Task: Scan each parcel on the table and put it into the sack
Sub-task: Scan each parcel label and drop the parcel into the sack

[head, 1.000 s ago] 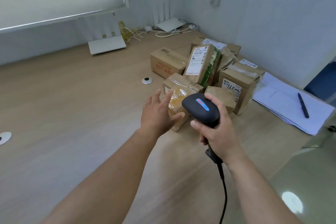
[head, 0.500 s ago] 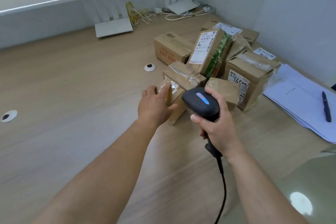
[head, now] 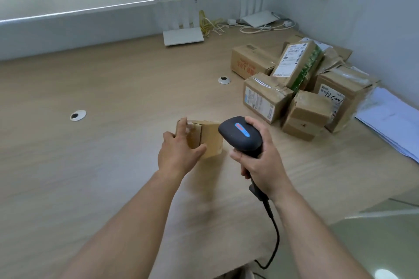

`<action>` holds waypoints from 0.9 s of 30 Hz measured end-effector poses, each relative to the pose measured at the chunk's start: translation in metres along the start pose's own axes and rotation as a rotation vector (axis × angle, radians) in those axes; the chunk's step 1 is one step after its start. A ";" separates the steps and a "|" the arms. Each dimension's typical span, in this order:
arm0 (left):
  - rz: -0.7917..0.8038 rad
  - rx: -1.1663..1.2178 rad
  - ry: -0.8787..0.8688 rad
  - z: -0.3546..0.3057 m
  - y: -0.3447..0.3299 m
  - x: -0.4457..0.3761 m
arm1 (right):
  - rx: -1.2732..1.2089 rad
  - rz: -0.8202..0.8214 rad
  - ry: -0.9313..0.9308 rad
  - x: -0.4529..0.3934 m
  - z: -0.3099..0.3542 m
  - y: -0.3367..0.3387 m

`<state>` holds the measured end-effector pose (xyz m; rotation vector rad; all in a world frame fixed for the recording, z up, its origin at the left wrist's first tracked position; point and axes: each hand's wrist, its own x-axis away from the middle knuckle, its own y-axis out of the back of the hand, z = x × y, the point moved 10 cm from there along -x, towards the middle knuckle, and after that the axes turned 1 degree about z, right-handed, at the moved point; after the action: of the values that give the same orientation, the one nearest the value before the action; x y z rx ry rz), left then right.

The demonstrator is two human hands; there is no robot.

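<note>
Hands grip cardboard parcel [head: 209,137] and black scanner [head: 240,135].

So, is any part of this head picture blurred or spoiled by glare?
Head view: the small parcel in the left hand is soft with blur, its label unreadable; glare spot on the glass at lower right; the scanner stays sharp.
</note>
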<state>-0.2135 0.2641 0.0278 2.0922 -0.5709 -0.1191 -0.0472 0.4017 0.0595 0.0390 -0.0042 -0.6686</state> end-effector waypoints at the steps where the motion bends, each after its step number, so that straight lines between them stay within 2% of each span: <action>1: -0.016 0.020 0.020 0.017 0.009 0.007 | 0.000 0.014 -0.001 0.006 0.000 -0.013; 10: -0.095 0.177 0.198 0.141 0.063 0.063 | 0.035 0.129 0.033 0.050 0.004 -0.119; 12: -0.105 0.296 0.259 0.162 0.063 0.073 | 0.034 0.154 0.032 0.055 0.006 -0.133; 16: -0.101 0.705 0.429 0.201 0.048 0.093 | 0.047 0.209 0.034 0.059 0.011 -0.153; 18: -0.099 0.808 0.502 0.215 0.040 0.101 | 0.045 0.222 0.035 0.060 0.012 -0.159; 23: -0.038 0.786 0.578 0.227 0.031 0.108 | 0.063 0.244 0.048 0.060 0.014 -0.163; 27: -0.049 0.413 0.552 0.225 0.045 0.105 | 0.064 0.247 0.055 0.058 0.020 -0.160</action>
<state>-0.2031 0.0233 -0.0477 2.3955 -0.2157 0.5779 -0.1011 0.2395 0.0731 0.1171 0.0222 -0.4202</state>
